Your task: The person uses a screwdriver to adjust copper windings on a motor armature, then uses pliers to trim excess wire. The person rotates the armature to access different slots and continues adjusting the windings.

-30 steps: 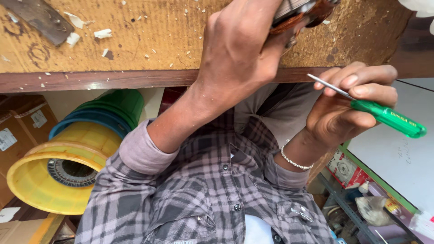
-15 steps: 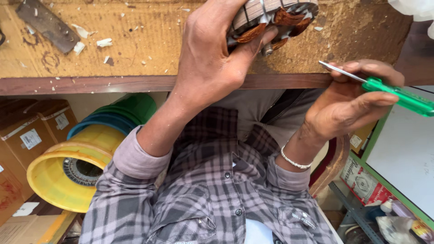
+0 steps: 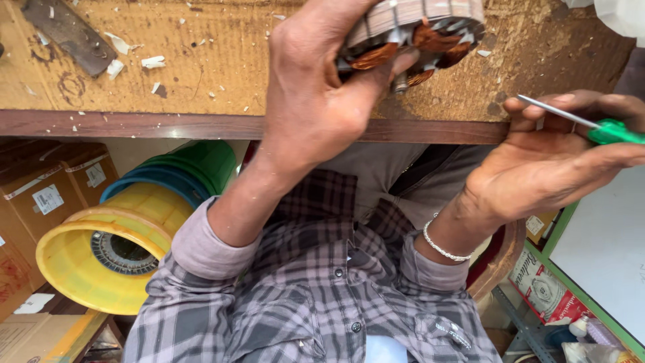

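My left hand (image 3: 316, 94) is shut on a round motor stator (image 3: 416, 27) with copper windings and a laminated metal core, holding it up over the wooden workbench (image 3: 201, 60) at the top of the view. Its upper part is cut off by the frame edge. To the right, my right hand (image 3: 551, 161), with a silver bracelet on the wrist, holds a green-handled screwdriver (image 3: 608, 131). The thin metal shaft lies across the fingers and points left. The screwdriver is apart from the stator, below and to its right.
The worn workbench carries white scraps and a flat rusty metal piece (image 3: 67, 33). Under it lie stacked yellow, blue and green plastic tubs (image 3: 101, 249), on their sides, and cardboard boxes (image 3: 47, 188). A red printed box (image 3: 544, 289) and a white board with a green edge (image 3: 605, 249) are at the lower right.
My left hand has brought the stator nearer, so more of its windings show. My right hand with the screwdriver has shifted right, toward the frame edge.
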